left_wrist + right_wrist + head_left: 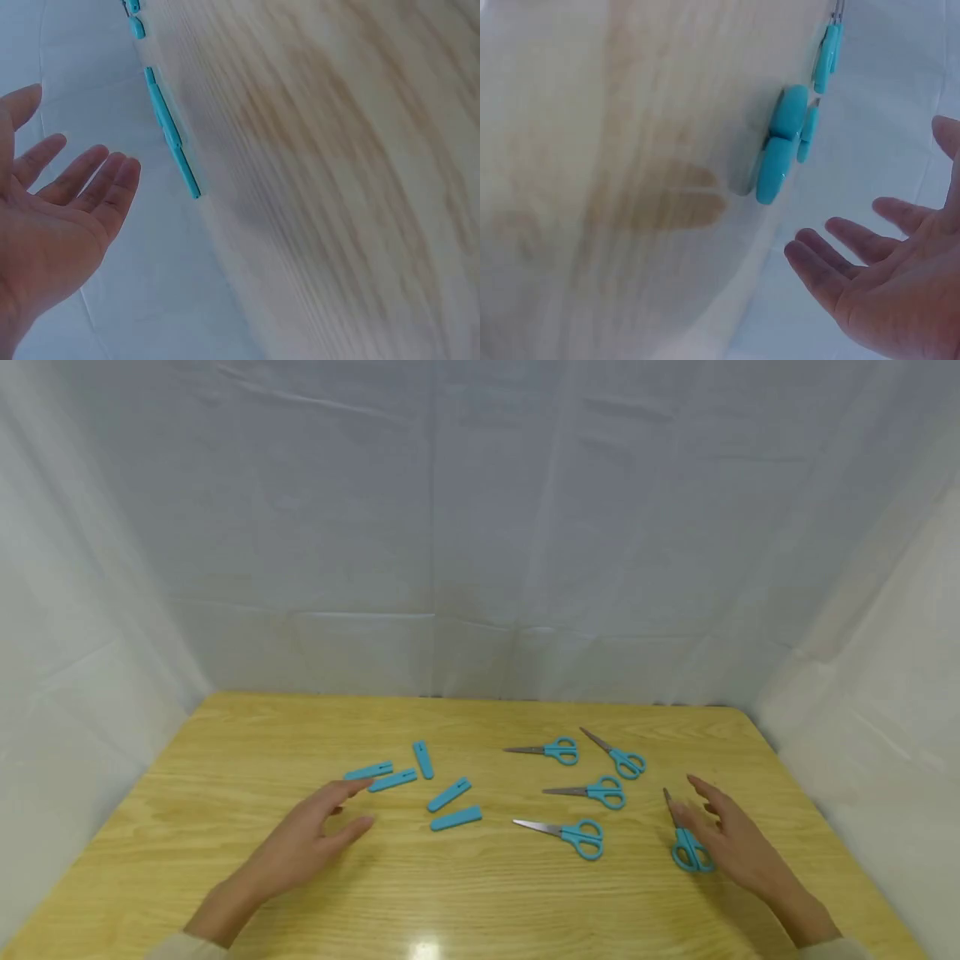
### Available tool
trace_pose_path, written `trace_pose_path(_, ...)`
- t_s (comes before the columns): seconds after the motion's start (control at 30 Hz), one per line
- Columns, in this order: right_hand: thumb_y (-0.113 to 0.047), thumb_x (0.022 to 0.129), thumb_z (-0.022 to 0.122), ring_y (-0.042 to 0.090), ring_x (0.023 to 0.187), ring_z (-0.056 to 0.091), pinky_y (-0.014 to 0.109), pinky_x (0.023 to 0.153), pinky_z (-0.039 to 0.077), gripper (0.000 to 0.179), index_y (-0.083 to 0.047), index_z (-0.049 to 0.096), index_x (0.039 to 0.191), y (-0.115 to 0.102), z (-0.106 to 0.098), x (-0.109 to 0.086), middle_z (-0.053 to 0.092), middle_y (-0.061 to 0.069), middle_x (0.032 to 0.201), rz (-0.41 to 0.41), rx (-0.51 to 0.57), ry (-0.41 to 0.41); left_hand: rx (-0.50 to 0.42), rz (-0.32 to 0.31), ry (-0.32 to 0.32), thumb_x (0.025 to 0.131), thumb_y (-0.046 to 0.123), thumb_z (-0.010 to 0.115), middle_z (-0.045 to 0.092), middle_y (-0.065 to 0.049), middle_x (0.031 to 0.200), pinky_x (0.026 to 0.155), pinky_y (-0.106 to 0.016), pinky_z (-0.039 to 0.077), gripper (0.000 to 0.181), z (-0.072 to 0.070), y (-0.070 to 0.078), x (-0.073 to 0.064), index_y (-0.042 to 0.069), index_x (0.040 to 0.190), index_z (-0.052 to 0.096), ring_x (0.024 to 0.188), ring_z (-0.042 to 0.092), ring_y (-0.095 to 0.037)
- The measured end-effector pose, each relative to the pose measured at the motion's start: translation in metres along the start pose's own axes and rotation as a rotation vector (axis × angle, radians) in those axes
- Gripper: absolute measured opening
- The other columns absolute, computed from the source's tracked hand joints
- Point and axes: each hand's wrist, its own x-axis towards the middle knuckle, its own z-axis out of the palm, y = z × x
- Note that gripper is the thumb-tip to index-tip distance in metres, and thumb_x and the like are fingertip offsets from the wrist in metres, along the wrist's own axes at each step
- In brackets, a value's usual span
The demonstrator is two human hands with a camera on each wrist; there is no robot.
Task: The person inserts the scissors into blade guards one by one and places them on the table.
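Right hand (731,839): I read it as spread wide, fingers straight and relaxed, holding nothing; the right wrist view shows the palm bare (900,292).
Nearest scissors (686,843): lies flat just beside the right hand's fingers on its thumb side, handles toward me, blade tip pointing away. I cannot tell whether the fingers touch it.
Left hand (303,843): spread wide and relaxed, palm down above the table, holding nothing; the left wrist view confirms straight fingers (90,176).
Nearest cap (369,771): just beyond the left hand's fingertips, flat on the table. I cannot tell whether there is contact.
Second cap (393,780): just beside the nearest cap, on the left hand's thumb side.
Lower caps: one (456,818) and another (449,794) lie further to the thumb side of the left hand, near each other but apart.
Far cap (423,759): beyond the second cap, roughly end-on to me.
Middle scissors: one pair (573,835) lies between the two hands, closer to the right; a second pair (596,792) lies beyond it.
Far scissors: two pairs, (551,750) and (618,758), lie well beyond the right hand's fingertips.
Table (225,752): light wood grain, carrying everything listed.
Backdrop (480,527): white cloth behind the table and on both sides.
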Motion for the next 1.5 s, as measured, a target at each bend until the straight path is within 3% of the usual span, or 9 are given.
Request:
trace_pose_path(0.3,-0.047,0.100,0.044,0.055,0.117,0.042,0.063,0.084,0.043,0.073,0.005,0.025,0.147,0.005,0.006,-0.006,0.031,0.036,0.141,0.074,-0.034,0.011,-0.115,0.053,-0.046,0.095,0.023,0.062,0.053,-0.017,0.131,0.091,-0.047,0.047,0.047,0.012,0.003,0.011,0.001,0.135,0.050,0.118,0.051,-0.032)
trace_pose_path(0.6,-0.044,0.100,0.047,0.055,0.117,0.042,0.059,0.087,0.045,0.074,0.013,0.026,0.142,0.009,0.009,-0.009,0.034,0.036,0.140,0.108,-0.004,-0.034,-0.216,-0.015,-0.152,0.093,0.019,0.065,0.052,-0.019,0.131,0.092,-0.048,0.047,0.050,0.026,0.007,0.023,-0.002,0.135,0.048,0.115,0.052,-0.037)
trace_pose_path(0.93,-0.045,0.096,0.055,0.043,0.104,0.056,0.051,0.079,0.050,0.076,0.017,0.037,0.134,0.010,0.007,-0.007,0.052,0.034,0.120,0.155,-0.083,-0.043,-0.196,-0.025,-0.192,0.091,0.017,0.068,0.057,-0.016,0.124,0.089,-0.043,0.049,0.045,0.043,0.011,0.036,-0.002,0.129,0.054,0.109,0.055,-0.033)
trace_pose_path(1.5,-0.051,0.087,0.065,0.041,0.098,0.056,0.050,0.078,0.050,0.076,0.017,0.051,0.118,0.006,0.012,-0.001,0.059,0.024,0.105,0.195,-0.175,-0.059,-0.045,-0.002,-0.192,0.085,0.011,0.073,0.063,-0.005,0.103,0.078,-0.033,0.051,0.031,0.060,0.023,0.053,-0.001,0.112,0.065,0.090,0.058,-0.018)
